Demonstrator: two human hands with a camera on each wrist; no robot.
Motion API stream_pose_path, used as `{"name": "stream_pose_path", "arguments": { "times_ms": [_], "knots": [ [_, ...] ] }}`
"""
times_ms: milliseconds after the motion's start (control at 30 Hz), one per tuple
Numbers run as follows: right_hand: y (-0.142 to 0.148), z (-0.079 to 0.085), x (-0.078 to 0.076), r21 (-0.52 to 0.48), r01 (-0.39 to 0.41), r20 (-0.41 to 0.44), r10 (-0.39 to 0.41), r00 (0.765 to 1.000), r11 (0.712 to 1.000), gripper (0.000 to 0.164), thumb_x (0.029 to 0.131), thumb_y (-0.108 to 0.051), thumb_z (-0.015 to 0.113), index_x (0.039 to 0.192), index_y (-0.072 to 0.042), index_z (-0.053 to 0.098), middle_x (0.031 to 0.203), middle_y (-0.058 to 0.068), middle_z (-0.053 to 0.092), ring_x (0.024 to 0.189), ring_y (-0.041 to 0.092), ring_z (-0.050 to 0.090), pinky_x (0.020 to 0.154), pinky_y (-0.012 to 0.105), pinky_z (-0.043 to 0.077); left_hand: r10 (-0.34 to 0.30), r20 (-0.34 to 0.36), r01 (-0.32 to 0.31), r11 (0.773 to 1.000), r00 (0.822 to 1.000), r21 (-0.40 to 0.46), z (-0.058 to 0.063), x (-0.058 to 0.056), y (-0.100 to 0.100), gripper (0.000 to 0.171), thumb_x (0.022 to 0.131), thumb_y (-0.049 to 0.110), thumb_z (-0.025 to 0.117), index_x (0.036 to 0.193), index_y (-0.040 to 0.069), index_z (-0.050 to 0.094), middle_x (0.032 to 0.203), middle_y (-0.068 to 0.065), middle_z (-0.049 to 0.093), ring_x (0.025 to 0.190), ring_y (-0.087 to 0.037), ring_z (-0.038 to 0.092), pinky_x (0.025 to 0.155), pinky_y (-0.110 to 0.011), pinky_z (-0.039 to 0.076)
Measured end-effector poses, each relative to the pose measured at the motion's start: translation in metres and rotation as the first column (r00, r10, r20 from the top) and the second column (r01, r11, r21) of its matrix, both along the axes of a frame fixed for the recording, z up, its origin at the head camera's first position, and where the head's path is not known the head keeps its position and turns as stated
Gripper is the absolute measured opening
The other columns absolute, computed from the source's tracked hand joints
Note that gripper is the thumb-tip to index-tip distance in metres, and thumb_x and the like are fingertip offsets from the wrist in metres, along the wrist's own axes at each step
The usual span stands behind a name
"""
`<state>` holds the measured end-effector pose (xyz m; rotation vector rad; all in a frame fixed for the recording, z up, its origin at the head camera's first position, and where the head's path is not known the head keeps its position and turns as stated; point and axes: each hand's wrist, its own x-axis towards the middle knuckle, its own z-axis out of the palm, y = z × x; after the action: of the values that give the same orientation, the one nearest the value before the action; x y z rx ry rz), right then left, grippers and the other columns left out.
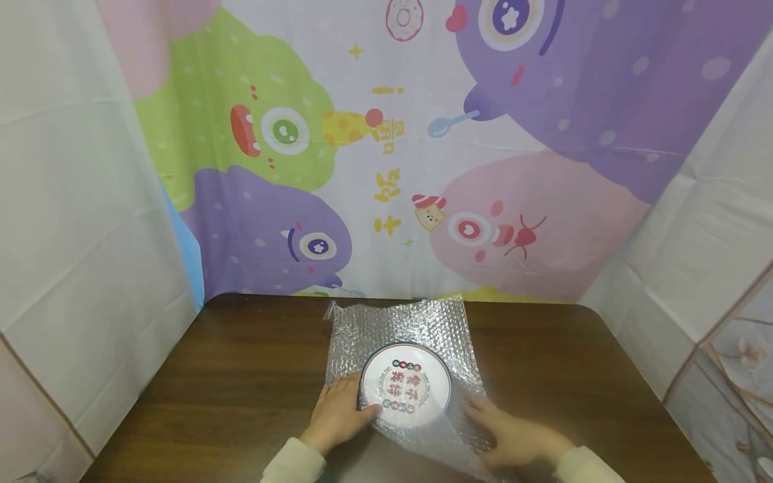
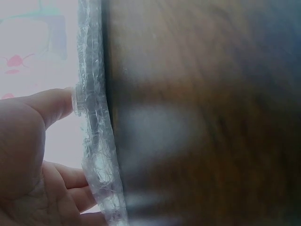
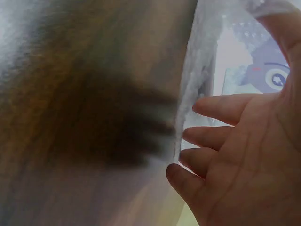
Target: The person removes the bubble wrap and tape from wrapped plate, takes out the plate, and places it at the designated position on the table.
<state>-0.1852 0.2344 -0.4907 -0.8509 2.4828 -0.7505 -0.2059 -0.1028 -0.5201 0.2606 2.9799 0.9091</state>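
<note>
The printed plate [image 1: 406, 384] lies on bubble wrap [image 1: 398, 323] on the bench [image 1: 211, 382], apparently for cushioning; the left hand [image 1: 339, 410], fingers relaxed, seemingly steadies its left edge, the right hand [image 1: 513, 433], fingers extended, the wrap's right.

A cartoon-print curtain [image 1: 417, 154] hangs behind the brown table [image 1: 543, 369].

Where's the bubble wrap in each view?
Head: bubble wrap at lower centre.
Left wrist: bubble wrap runs as a strip left of centre, by the left hand.
Right wrist: bubble wrap shows as a blurry pale band right of centre, by the right hand.
Landmark in all three: the brown tabletop.
</note>
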Motion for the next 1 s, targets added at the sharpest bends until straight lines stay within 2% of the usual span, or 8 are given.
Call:
{"name": "stream_pose_path", "arguments": {
  "times_ms": [200, 333, 433, 567, 667, 833, 1000],
  "knots": [
    [0.002, -0.005, -0.004, -0.006, 0.003, -0.013, -0.003, 1.000, 1.000, 0.096, 0.079, -0.039, 0.074, 0.151, 0.004, 0.028, 0.159, 0.033, 0.011, 0.143, 0.054, 0.018, 0.107, 0.072, 0.028, -0.004, 0.004, 0.004, 1.000, 1.000, 0.001, 0.002, 0.002, 0.000, 0.081, 0.085, 0.046, 0.069, 0.142, -0.006, 0.044, 0.148, -0.025, 0.045, 0.139, -0.051, 0.034, 0.115, -0.067, 0.019],
    [0.005, -0.004, -0.014, -0.047, 0.017, -0.050, -0.020, 0.999, 0.999, 0.097, 0.082, -0.045, 0.073, 0.151, 0.004, 0.026, 0.158, 0.032, 0.017, 0.144, 0.051, 0.020, 0.110, 0.069, 0.025, -0.008, 0.015, 0.008, 1.000, 1.000, 0.010, 0.002, 0.002, 0.000, 0.082, 0.086, 0.047, 0.068, 0.142, -0.007, 0.042, 0.149, -0.026, 0.043, 0.140, -0.052, 0.032, 0.116, -0.067, 0.017],
    [0.005, -0.003, -0.024, -0.103, 0.053, -0.093, -0.062, 0.994, 0.993, 0.096, 0.083, -0.048, 0.072, 0.151, 0.004, 0.028, 0.157, 0.031, 0.022, 0.145, 0.051, 0.019, 0.112, 0.068, 0.020, -0.012, 0.025, 0.011, 1.000, 1.000, 0.016, 0.001, 0.002, 0.000, 0.082, 0.087, 0.047, 0.067, 0.143, -0.007, 0.041, 0.149, -0.026, 0.042, 0.141, -0.052, 0.031, 0.117, -0.067, 0.016],
    [0.002, -0.004, -0.039, -0.157, 0.126, -0.159, -0.151, 0.976, 0.979, 0.092, 0.086, -0.050, 0.070, 0.152, 0.001, 0.029, 0.158, 0.027, 0.025, 0.145, 0.049, 0.024, 0.114, 0.066, 0.022, -0.015, 0.025, 0.015, 1.000, 1.000, 0.026, 0.000, 0.001, 0.000, 0.082, 0.087, 0.046, 0.068, 0.143, -0.007, 0.041, 0.150, -0.026, 0.042, 0.141, -0.051, 0.030, 0.117, -0.068, 0.015],
    [-0.002, -0.007, -0.048, -0.183, 0.164, -0.177, -0.197, 0.964, 0.969, 0.092, 0.086, -0.048, 0.070, 0.153, 0.000, 0.028, 0.159, 0.026, 0.024, 0.145, 0.048, 0.025, 0.115, 0.064, 0.022, -0.016, 0.021, 0.016, 0.999, 1.000, 0.037, 0.000, 0.001, 0.000, 0.081, 0.087, 0.044, 0.068, 0.143, -0.007, 0.040, 0.150, -0.026, 0.042, 0.142, -0.052, 0.029, 0.117, -0.068, 0.014],
    [-0.007, -0.016, -0.058, -0.193, 0.154, -0.175, -0.188, 0.966, 0.969, 0.092, 0.085, -0.041, 0.073, 0.152, 0.003, 0.027, 0.159, 0.027, 0.020, 0.146, 0.048, 0.021, 0.115, 0.065, 0.020, -0.021, 0.035, 0.019, 0.999, 0.999, 0.044, 0.001, 0.002, -0.001, 0.081, 0.088, 0.044, 0.067, 0.144, -0.007, 0.039, 0.151, -0.026, 0.041, 0.142, -0.051, 0.028, 0.117, -0.068, 0.013],
    [-0.009, -0.025, -0.064, -0.158, 0.148, -0.141, -0.171, 0.975, 0.976, 0.096, 0.082, -0.045, 0.074, 0.152, 0.001, 0.027, 0.160, 0.025, 0.018, 0.148, 0.047, 0.017, 0.116, 0.065, 0.018, -0.022, 0.037, 0.021, 0.999, 0.999, 0.039, 0.001, 0.001, -0.001, 0.082, 0.088, 0.044, 0.067, 0.145, -0.007, 0.039, 0.151, -0.025, 0.041, 0.143, -0.051, 0.028, 0.117, -0.068, 0.012]
  ]
}}
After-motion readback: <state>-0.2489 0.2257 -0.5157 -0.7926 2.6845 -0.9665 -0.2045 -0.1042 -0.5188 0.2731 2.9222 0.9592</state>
